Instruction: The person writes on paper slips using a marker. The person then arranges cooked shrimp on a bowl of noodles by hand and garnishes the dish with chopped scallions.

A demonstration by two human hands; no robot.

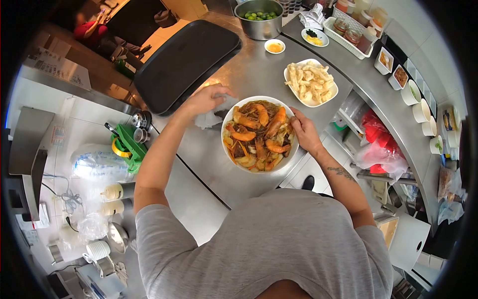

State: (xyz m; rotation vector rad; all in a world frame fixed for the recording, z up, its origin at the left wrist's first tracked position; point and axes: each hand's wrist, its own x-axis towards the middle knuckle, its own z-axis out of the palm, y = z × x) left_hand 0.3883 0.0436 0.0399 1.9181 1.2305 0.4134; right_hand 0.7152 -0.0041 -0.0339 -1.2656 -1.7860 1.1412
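A white bowl point(225, 158) stands on the steel counter in front of me. Large orange shrimp point(242, 135) lie in it over brown noodles and vegetables. My right hand point(304, 130) grips the bowl's right rim, thumb on top and fingers around the outside. At the bowl's upper left, my left hand point(210, 99) is curled, with a thin whitish cloth or paper point(208, 118) hanging from under it; its fingertips are partly hidden. Behind the bowl to the right, a white plate point(312, 104) carries pale fried strips point(309, 82).
A black tray point(186, 62) lies at the upper left. Farther back stand a steel pot point(259, 31) of green limes and a small sauce dish point(275, 46). Condiment bowls point(421, 110) line the right shelf. A seated person point(92, 30) is beyond the counter.
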